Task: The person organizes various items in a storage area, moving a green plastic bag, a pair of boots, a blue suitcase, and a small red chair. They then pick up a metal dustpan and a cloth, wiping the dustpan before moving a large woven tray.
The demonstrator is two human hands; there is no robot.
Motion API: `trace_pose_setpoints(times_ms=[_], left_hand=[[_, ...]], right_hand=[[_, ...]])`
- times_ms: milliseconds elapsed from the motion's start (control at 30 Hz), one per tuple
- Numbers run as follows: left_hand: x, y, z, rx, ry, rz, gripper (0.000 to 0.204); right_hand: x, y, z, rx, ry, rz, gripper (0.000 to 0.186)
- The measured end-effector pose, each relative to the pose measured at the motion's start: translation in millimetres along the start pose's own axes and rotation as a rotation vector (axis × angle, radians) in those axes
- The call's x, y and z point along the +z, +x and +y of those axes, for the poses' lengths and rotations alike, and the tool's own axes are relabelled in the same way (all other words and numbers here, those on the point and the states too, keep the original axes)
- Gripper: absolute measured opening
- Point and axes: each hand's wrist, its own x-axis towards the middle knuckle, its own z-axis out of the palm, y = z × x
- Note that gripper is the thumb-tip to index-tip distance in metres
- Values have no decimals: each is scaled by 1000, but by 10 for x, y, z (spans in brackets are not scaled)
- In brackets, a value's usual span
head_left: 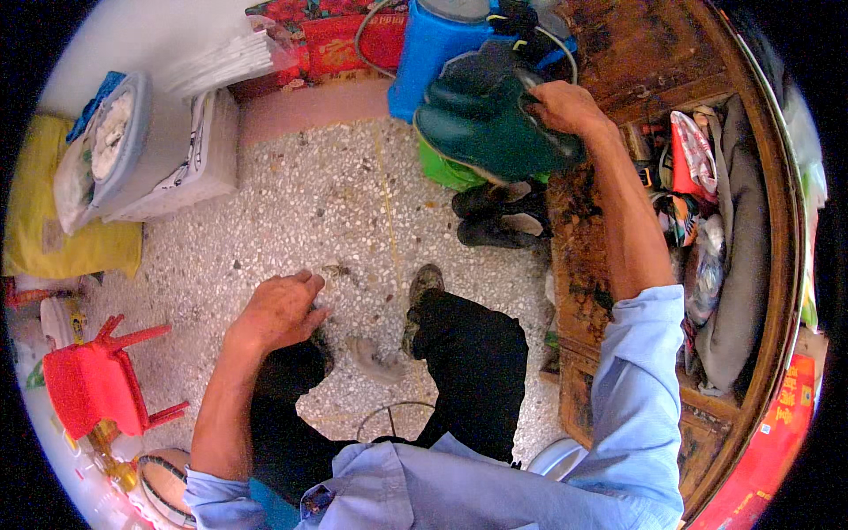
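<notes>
Just one hand has the dark green rubbery item (473, 124), so a weak grip could drop it onto the dark shoes (499, 233) nearer the body. The right hand (565, 108) grasps its right edge, fingers bent; the left hand (278, 311), half-curled, holds nothing I can see above the speckled floor (309, 199).

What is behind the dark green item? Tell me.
Behind the item in the right hand, parts of a blue container and a bright green object show; their covered parts cannot be seen.

Light-blue shirt (442, 490), black trousers (473, 362)
</notes>
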Motion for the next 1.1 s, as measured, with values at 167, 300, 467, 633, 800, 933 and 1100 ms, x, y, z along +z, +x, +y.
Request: trace_pose_setpoints(times_ms=[167, 300, 467, 633, 800, 933, 1100], left_hand=[[-36, -11, 10, -26, -1, -21, 37], [-72, 56, 68, -24, -15, -40, 38], [-112, 60, 49, -87, -33, -96, 38], [8, 92, -14, -17, -41, -19, 37], [-8, 78, -5, -18, -36, -5, 36], [-38, 130, 4, -31, -54, -34, 35], [-48, 138, 38, -48, -43, -52, 33]], right_hand=[[253, 74, 50, -78, 146, 138, 38], [980, 218, 387, -261, 539, 239, 39], [718, -40, -70, 266, 837, -22, 40], [672, -106, 160, -119, 315, 354, 35], [842, 47, 300, 192, 200, 149, 36], [1501, 109, 510, 142, 171, 51, 40], [1774, 27, 743, -50, 236, 339, 37]])
